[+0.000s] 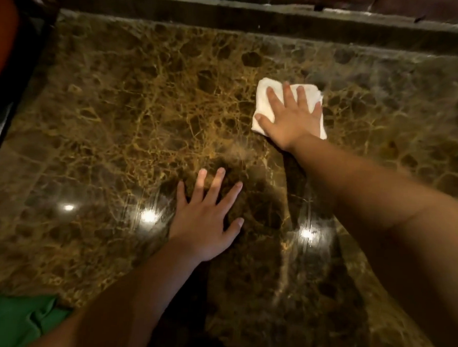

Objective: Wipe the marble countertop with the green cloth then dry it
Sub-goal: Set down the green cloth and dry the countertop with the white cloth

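Right hand (291,118): spread flat, pressing white cloth (263,106) on far-right marble countertop (120,101).
Left hand (207,220): empty, fingers splayed, braced near centre.
Green cloth (16,321): near-left edge, untouched.
Risk: polished marble may let the braced palm slide; smears likely.
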